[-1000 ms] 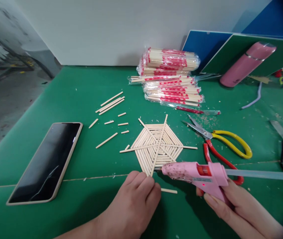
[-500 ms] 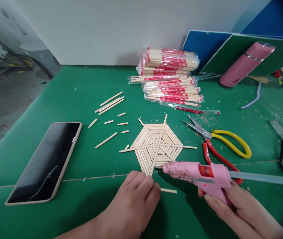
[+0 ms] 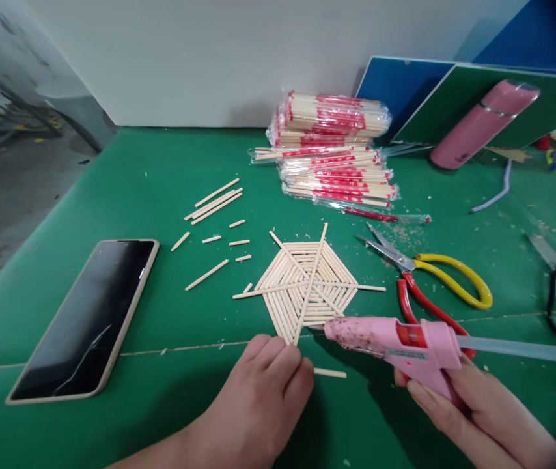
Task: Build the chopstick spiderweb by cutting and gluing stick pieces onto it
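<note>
Gripping glue gun [image 3: 405, 348], right hand [image 3: 473, 410]; plastic packs [image 3: 329, 117] full of chopsticks [image 3: 341, 185]

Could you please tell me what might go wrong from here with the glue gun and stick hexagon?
The glue gun nozzle sits close to the left hand at the stick hexagon edge, so hot glue might burn its fingers. The right hand could also nudge the open scissors behind it.

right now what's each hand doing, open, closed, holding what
Left hand: curled at the near corner of the hexagonal wooden stick web; grip cannot be told.
Right hand: closed on the pink plastic glue gun.
</note>
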Demonstrator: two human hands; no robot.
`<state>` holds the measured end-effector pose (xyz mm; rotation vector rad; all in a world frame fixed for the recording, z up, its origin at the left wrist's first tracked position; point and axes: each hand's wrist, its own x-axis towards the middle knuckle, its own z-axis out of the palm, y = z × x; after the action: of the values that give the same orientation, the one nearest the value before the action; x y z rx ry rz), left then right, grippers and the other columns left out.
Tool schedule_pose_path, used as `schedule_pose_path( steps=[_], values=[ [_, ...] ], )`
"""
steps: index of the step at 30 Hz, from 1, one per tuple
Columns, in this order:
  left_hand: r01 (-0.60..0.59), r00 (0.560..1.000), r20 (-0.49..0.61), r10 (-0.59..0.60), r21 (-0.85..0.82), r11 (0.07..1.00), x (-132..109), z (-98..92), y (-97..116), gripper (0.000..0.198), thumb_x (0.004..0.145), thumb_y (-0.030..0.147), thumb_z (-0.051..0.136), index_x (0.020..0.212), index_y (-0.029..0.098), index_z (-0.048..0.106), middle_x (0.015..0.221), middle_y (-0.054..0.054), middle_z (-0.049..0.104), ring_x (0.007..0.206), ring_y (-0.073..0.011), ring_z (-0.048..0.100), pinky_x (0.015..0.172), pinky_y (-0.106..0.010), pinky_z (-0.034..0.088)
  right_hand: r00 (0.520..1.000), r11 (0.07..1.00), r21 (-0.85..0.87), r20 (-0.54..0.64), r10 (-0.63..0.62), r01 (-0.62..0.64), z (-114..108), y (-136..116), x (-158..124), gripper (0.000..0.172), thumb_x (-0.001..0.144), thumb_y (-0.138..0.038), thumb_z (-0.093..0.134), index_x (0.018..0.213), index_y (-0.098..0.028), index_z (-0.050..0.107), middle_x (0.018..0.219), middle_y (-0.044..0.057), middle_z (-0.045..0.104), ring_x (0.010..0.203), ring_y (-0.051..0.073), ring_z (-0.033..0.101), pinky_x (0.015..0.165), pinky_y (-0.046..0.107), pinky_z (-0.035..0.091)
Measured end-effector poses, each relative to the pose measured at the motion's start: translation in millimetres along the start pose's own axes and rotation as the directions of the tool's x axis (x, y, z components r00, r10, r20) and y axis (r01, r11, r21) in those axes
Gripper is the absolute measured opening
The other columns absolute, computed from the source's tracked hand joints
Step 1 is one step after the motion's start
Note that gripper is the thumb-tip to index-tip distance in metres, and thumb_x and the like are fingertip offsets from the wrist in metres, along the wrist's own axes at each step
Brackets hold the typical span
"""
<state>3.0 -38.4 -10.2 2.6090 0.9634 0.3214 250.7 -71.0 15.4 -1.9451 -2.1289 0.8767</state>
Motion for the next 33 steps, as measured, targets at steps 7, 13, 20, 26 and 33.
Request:
schedule_pose_path(
  steps=[7, 13, 20, 26, 33],
  values=[
    [-0.013, 1.000, 0.000, 0.013, 0.007, 1.000, -1, -0.5, -1, 0.022, 0.085, 0.014, 0.029, 0.082, 0.013, 0.051, 0.073, -0.004, 0.048, 0.064, -0.0170, 0.037, 0.059, -0.032, 0.032, 1.000, 1.000, -0.017, 0.024, -0.006, 0.006, 1, 5, -5, 0.025, 0.085, -0.040, 0.040, 0.095, -0.023, 0.055, 0.081, 0.003, 0.061, 0.069, 0.014, 0.059, 0.060, 0.020, 0.050],
    [-0.009, 1.000, -0.004, 0.010, 0.014, 1.000, 0, 0.2, -1, 0.023, 0.086, 0.013, 0.029, 0.083, 0.014, 0.051, 0.073, -0.004, 0.047, 0.064, -0.0167, 0.037, 0.059, -0.032, 0.031, 1.000, 1.000, -0.014, 0.018, -0.011, 0.012, 1, 8, -7, 0.024, 0.085, -0.039, 0.040, 0.094, -0.023, 0.054, 0.077, 0.002, 0.060, 0.062, 0.013, 0.057, 0.055, 0.019, 0.049],
    [-0.025, 0.999, -0.035, 0.026, 0.033, 0.999, 0, 3.5, -3, 0.022, 0.085, 0.012, 0.029, 0.080, 0.013, 0.050, 0.069, -0.003, 0.045, 0.062, -0.0163, 0.035, 0.058, -0.032, 0.030, 1.000, 0.998, 0.060, 0.012, 0.028, -0.029, 2, 13, -10, 0.021, 0.085, -0.039, 0.041, 0.095, -0.025, 0.054, 0.079, 0.000, 0.061, 0.066, 0.013, 0.058, 0.060, 0.020, 0.049],
    [-0.040, 0.999, -0.034, 0.040, 0.000, 0.999, -1, 3.7, -3, 0.021, 0.085, 0.012, 0.028, 0.081, 0.013, 0.049, 0.071, -0.003, 0.045, 0.063, -0.0161, 0.035, 0.057, -0.032, 0.029, 0.997, 0.993, 0.099, 0.042, 0.066, -0.070, 4, 18, -12, 0.022, 0.084, -0.041, 0.040, 0.094, -0.025, 0.054, 0.079, -0.001, 0.060, 0.067, 0.013, 0.058, 0.060, 0.021, 0.048],
    [-0.022, 0.999, -0.031, 0.022, -0.010, 1.000, -2, 2.9, -3, 0.019, 0.085, 0.012, 0.030, 0.083, 0.014, 0.048, 0.071, -0.003, 0.045, 0.063, -0.0160, 0.036, 0.059, -0.032, 0.029, 0.991, 0.982, 0.136, 0.055, 0.124, -0.130, 8, 24, -16, 0.025, 0.085, -0.044, 0.037, 0.095, -0.028, 0.053, 0.079, -0.001, 0.058, 0.066, 0.014, 0.055, 0.059, 0.022, 0.048]
  ],
)
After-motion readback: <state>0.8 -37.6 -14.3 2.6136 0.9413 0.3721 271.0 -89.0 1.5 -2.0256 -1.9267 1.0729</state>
